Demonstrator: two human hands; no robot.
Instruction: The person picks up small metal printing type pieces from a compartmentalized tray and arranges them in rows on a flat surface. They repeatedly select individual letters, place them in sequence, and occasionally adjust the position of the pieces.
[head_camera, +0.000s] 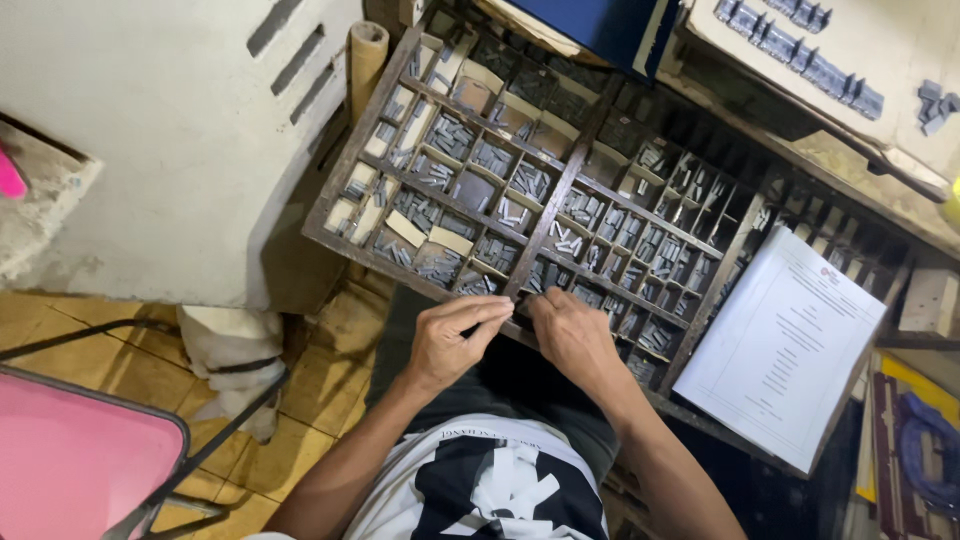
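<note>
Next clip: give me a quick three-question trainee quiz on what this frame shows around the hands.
1. True or false: both hands are at the near edge of the type case.
2. What lies on the right part of the case? A) a printed sheet B) a pink chair C) a cardboard tube
3. What fills most compartments of the case?

Key
1. True: the left hand and right hand meet at its front rail.
2. A: the printed sheet rests there; the pink chair stands on the floor at left, and the cardboard tube stands at the case's far left corner.
3. Small grey metal type pieces.
</note>
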